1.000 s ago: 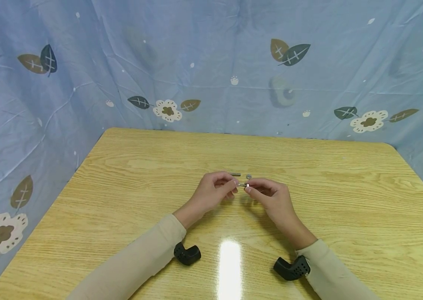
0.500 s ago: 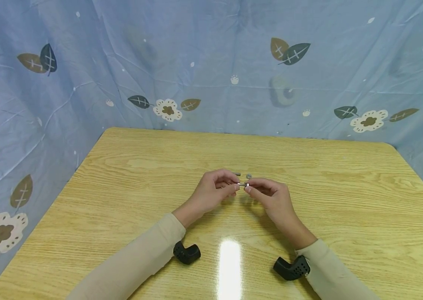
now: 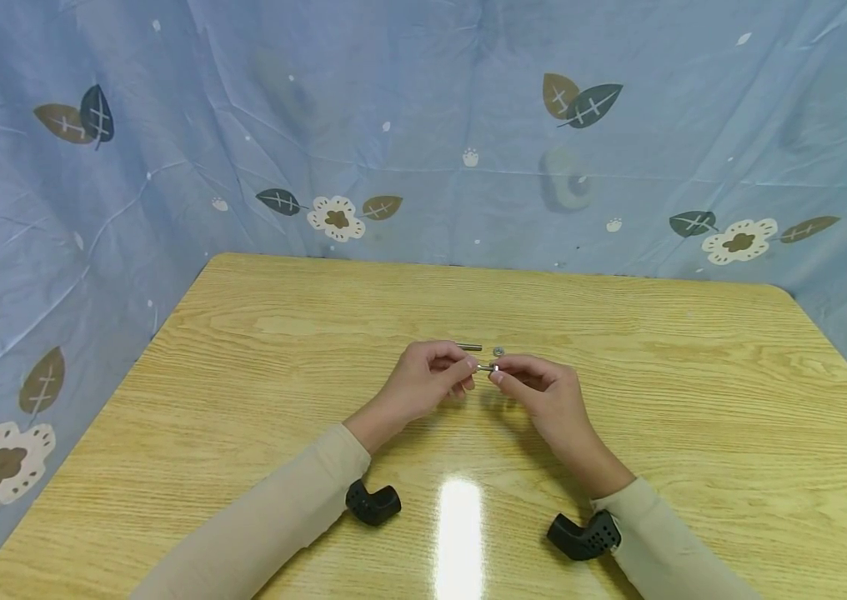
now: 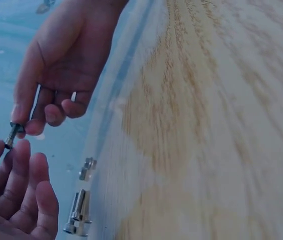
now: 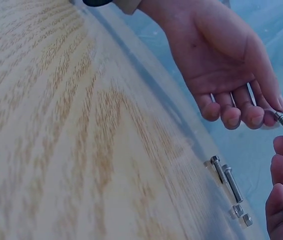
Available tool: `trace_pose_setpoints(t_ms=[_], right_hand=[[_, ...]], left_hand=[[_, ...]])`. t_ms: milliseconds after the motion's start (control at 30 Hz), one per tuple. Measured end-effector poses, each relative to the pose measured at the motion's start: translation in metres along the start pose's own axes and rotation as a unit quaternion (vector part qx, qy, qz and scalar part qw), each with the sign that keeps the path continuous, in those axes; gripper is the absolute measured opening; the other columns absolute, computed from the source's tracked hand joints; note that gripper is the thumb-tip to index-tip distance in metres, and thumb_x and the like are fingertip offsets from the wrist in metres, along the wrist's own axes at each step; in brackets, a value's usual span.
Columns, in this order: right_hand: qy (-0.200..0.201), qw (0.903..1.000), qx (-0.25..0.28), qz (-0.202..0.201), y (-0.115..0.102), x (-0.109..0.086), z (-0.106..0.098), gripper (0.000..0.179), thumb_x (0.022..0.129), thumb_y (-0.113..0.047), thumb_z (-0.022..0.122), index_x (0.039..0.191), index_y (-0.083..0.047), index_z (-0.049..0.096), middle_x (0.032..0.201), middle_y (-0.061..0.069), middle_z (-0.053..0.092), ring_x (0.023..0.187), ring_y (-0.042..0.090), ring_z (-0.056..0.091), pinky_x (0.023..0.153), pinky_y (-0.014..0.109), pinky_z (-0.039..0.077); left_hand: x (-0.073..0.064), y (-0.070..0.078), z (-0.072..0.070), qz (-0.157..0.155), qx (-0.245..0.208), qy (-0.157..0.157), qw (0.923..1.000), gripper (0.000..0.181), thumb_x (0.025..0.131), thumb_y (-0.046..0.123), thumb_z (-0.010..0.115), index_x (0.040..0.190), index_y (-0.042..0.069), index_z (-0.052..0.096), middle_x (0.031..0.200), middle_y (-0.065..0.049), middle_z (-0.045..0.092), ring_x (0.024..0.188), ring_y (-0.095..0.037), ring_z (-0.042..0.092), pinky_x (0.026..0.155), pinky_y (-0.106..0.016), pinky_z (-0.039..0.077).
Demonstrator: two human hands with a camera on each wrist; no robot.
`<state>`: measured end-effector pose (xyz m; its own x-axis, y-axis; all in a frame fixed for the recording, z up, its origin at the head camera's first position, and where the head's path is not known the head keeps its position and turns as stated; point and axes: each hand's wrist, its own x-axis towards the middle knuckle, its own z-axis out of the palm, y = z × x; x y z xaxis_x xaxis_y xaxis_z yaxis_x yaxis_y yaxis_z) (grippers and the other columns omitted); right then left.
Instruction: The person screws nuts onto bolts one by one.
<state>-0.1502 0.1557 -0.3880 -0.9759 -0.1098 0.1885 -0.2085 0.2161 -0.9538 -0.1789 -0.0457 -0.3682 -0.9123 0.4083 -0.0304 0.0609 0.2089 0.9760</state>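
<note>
My left hand (image 3: 423,383) pinches a small metal bolt (image 3: 484,368) by its head end, between thumb and fingers. At the bolt's other end my right hand (image 3: 546,392) pinches a nut (image 4: 17,128) with thumb and index finger. The bolt lies about level between the two hands, above the table. In the right wrist view its threaded shank (image 5: 282,119) shows between the fingertips. Most of the bolt's head is covered by the left fingers.
On the wooden table (image 3: 664,417), just beyond the hands, lie two more bolts (image 5: 233,184) and two loose nuts (image 5: 247,220). A blue patterned curtain (image 3: 438,125) hangs behind the table. Each sleeve carries a black wrist mount (image 3: 373,504).
The left thumb and fingers shift on the bolt, first forward, then back, uncovering more of a bolt lying behind. My right hand stays almost still with the nut.
</note>
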Motion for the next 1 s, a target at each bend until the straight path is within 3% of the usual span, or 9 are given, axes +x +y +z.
trace_pose_setpoints(t_ms=[233, 367, 500, 667, 800, 1000], right_hand=[[-0.004, 0.9999, 0.007, 0.007, -0.0010, 0.0001, 0.0000, 0.026, 0.091, -0.021, 0.069, 0.111, -0.004, 0.070, 0.101, -0.005, 0.071, 0.090, 0.005, 0.068, 0.079, 0.024, 0.056], [-0.002, 0.9999, 0.011, 0.010, -0.0023, -0.0001, 0.0005, 0.027, 0.091, -0.021, 0.069, 0.111, -0.004, 0.070, 0.097, -0.010, 0.071, 0.089, 0.005, 0.068, 0.079, 0.024, 0.056], [0.001, 0.9998, 0.013, 0.012, -0.0030, -0.0007, 0.0001, 0.027, 0.091, -0.020, 0.069, 0.111, -0.003, 0.070, 0.097, -0.013, 0.070, 0.088, 0.005, 0.068, 0.078, 0.024, 0.056], [0.002, 0.9999, 0.013, 0.010, -0.0025, -0.0009, -0.0001, 0.027, 0.091, -0.020, 0.069, 0.111, -0.003, 0.070, 0.098, -0.013, 0.070, 0.088, 0.005, 0.067, 0.079, 0.024, 0.056], [0.001, 0.9999, 0.013, 0.004, -0.0019, -0.0003, 0.0001, 0.026, 0.091, -0.019, 0.069, 0.111, -0.002, 0.070, 0.098, -0.014, 0.069, 0.088, 0.005, 0.067, 0.079, 0.023, 0.056], [-0.002, 0.9999, 0.011, 0.005, -0.0027, 0.0001, 0.0005, 0.026, 0.090, -0.019, 0.069, 0.111, -0.003, 0.070, 0.097, -0.013, 0.070, 0.088, 0.005, 0.068, 0.078, 0.024, 0.056]], left_hand=[[-0.0014, 0.0021, -0.0021, 0.032, -0.002, -0.008, 0.9994, 0.015, 0.095, 0.016, 0.063, 0.107, 0.009, 0.069, 0.093, -0.016, 0.069, 0.082, -0.038, 0.066, 0.069, -0.043, 0.056], [-0.0019, 0.0024, -0.0028, 0.043, 0.001, -0.007, 0.9990, 0.016, 0.094, 0.015, 0.065, 0.108, 0.009, 0.067, 0.096, -0.015, 0.068, 0.083, -0.037, 0.066, 0.071, -0.044, 0.057], [-0.0019, 0.0029, -0.0020, 0.029, -0.002, -0.001, 0.9996, 0.017, 0.095, 0.018, 0.062, 0.110, 0.010, 0.067, 0.098, -0.011, 0.068, 0.085, -0.037, 0.066, 0.071, -0.044, 0.056], [-0.0007, 0.0021, -0.0002, 0.006, 0.007, 0.005, 0.9999, 0.023, 0.098, 0.025, 0.058, 0.106, 0.007, 0.069, 0.091, -0.015, 0.069, 0.081, -0.037, 0.066, 0.069, -0.040, 0.056], [-0.0005, 0.0023, 0.0005, 0.011, 0.007, 0.000, 0.9999, 0.026, 0.098, 0.023, 0.058, 0.105, 0.001, 0.070, 0.085, -0.016, 0.068, 0.078, -0.039, 0.066, 0.071, -0.040, 0.057], [-0.0018, 0.0042, -0.0007, 0.021, 0.002, -0.004, 0.9998, 0.018, 0.097, 0.019, 0.061, 0.106, 0.006, 0.070, 0.091, -0.016, 0.069, 0.080, -0.040, 0.066, 0.070, -0.042, 0.056]])
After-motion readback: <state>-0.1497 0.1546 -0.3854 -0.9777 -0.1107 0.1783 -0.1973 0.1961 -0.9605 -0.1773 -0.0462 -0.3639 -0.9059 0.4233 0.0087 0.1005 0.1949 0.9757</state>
